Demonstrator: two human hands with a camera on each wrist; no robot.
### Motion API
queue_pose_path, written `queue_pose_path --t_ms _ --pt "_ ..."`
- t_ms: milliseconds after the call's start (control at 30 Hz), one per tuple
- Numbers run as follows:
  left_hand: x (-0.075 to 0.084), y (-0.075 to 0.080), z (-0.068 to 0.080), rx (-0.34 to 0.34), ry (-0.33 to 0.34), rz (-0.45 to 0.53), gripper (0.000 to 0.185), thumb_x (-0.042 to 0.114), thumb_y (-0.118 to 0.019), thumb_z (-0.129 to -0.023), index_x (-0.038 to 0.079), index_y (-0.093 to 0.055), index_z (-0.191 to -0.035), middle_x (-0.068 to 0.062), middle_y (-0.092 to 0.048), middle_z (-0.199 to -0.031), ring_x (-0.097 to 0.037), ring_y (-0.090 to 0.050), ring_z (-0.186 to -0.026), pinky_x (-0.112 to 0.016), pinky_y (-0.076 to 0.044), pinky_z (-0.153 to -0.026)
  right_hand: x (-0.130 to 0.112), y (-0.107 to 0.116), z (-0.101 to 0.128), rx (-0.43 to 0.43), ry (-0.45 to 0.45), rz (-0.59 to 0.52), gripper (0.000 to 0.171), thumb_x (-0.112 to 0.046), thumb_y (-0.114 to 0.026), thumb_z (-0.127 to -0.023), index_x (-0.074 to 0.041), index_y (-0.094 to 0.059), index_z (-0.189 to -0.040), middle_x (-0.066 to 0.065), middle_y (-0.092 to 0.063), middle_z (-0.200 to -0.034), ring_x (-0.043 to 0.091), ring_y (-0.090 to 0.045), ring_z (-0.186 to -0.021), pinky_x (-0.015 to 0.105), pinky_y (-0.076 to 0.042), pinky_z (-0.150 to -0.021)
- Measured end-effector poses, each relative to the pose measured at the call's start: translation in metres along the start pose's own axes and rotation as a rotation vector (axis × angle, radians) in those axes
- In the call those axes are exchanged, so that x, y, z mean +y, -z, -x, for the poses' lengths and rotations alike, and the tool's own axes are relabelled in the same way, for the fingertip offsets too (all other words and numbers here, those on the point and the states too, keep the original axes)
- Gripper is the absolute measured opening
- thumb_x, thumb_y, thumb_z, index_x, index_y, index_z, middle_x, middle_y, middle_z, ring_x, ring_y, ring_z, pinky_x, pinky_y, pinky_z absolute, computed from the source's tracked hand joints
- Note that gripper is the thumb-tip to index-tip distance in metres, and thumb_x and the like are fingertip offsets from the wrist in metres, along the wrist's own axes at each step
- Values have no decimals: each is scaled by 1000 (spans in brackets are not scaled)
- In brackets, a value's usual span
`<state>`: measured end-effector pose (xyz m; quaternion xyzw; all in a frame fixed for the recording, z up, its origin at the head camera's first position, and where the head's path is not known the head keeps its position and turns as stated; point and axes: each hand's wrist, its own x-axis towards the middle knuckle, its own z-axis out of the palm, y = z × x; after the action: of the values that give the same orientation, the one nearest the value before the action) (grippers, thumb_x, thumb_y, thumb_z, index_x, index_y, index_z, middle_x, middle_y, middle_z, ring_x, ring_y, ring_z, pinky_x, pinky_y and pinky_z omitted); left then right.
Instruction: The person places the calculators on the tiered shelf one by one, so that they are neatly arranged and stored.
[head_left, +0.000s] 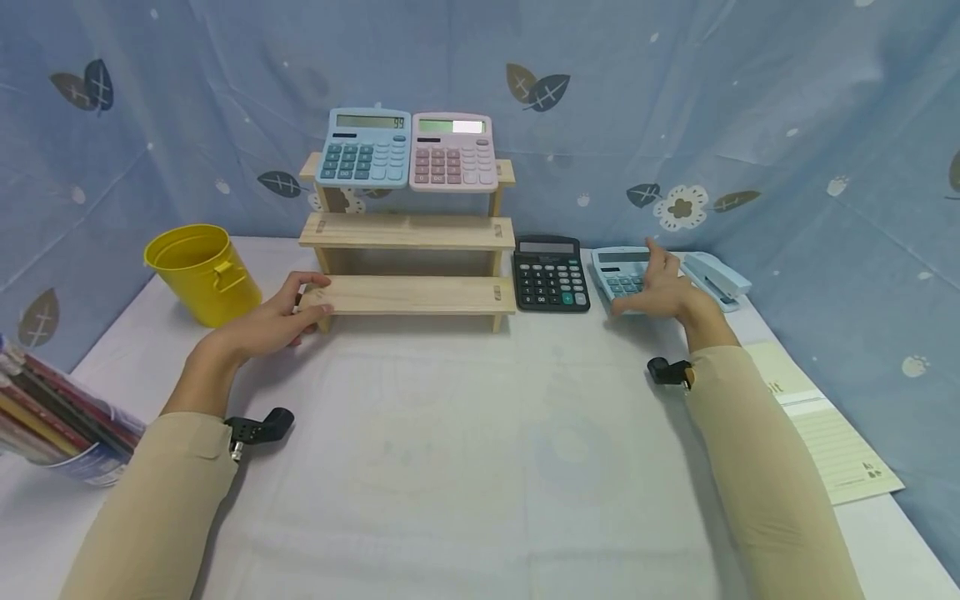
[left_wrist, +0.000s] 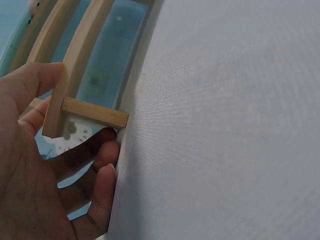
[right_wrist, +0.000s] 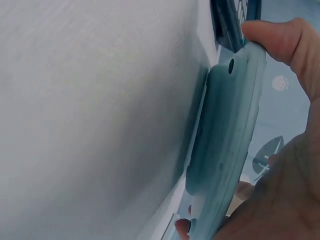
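A three-tier wooden shelf (head_left: 420, 293) stands at the back of the table. My left hand (head_left: 258, 327) grips the left end of its lowest board, the thumb at the front edge; in the left wrist view the other fingers curl beside the shelf leg (left_wrist: 95, 113). On the top tier lean a blue calculator (head_left: 365, 148) and a pink calculator (head_left: 452, 152). To the right, my right hand (head_left: 663, 292) spans another light blue calculator (head_left: 619, 265), thumb on its left edge, fingers round the far side. Its underside (right_wrist: 220, 130) shows in the right wrist view.
A black calculator (head_left: 551, 275) lies between shelf and right hand. A light blue stapler (head_left: 716, 279) sits right of that hand, with a notepad (head_left: 840, 450) nearer. At left are a yellow bucket (head_left: 206, 275) and a cup of pencils (head_left: 67, 417).
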<state>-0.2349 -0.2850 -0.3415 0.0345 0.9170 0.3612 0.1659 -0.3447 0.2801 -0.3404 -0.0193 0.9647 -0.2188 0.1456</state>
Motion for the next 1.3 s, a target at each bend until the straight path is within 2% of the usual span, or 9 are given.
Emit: queue_pose_path --t_ms 100,333,500,633,800,1033,1167,1300 --pt "-2 -1 -1 -1 5 -5 64 56 -44 -106 32 -10 -155 -16 -46 -103 -29 -49 -89 -43 -34 -83 1 0 1 48 4 -22 140 -46 -83 -80 -19 31 -157 37 16 -161 69 -14 -139 77 -21 -109" --pt "-1 -1 -2 5 14 -7 66 58 -44 -105 32 -10 -155 -16 -46 -105 -29 -49 -90 -44 -35 -83 -6 5 12 167 92 -47 137 -37 -84 -80 -18 27 -159 32 13 -163 67 -7 -143 79 -15 -109" --pt "0 -1 -2 -2 13 -4 65 58 -45 -105 33 -10 -155 -15 -47 -102 -29 -49 -89 -44 -34 -84 -13 8 20 220 136 -80 138 -34 -86 -77 -22 24 -160 31 11 -164 67 -9 -142 80 -16 -107" --pt "1 -2 -2 -2 14 -4 66 58 -45 -105 33 -10 -155 -17 -47 -109 -30 -49 -93 -43 -36 -84 -19 11 27 261 167 -98 139 -33 -87 -76 -23 22 -161 28 11 -165 64 -9 -142 81 -17 -106" --pt "1 -1 -2 7 22 -9 66 58 -45 -105 33 -10 -156 -19 -47 -119 -32 -50 -100 -42 -38 -83 -27 13 36 287 224 -127 138 -32 -89 -75 -26 19 -162 24 9 -167 57 -8 -146 79 -17 -109" --pt "2 0 -2 1 23 -15 66 58 -44 -105 33 -10 -155 -17 -46 -113 -30 -49 -94 -43 -36 -83 -36 15 49 295 308 -178 136 -27 -88 -77 -26 18 -162 21 10 -167 50 3 -153 78 -9 -112" --pt "2 0 -2 2 22 -16 66 58 -44 -105 33 -9 -156 -17 -46 -110 -29 -49 -93 -44 -35 -83 -47 15 58 319 356 -200 133 -22 -88 -76 -25 14 -163 20 2 -167 48 -5 -151 76 -13 -113" --pt "0 1 -1 3 22 -9 65 57 -44 -106 33 -9 -155 -17 -46 -110 -30 -49 -93 -43 -36 -83 -61 12 70 336 396 -176 133 -23 -87 -75 -26 13 -163 18 -3 -168 50 -13 -148 76 -21 -109"
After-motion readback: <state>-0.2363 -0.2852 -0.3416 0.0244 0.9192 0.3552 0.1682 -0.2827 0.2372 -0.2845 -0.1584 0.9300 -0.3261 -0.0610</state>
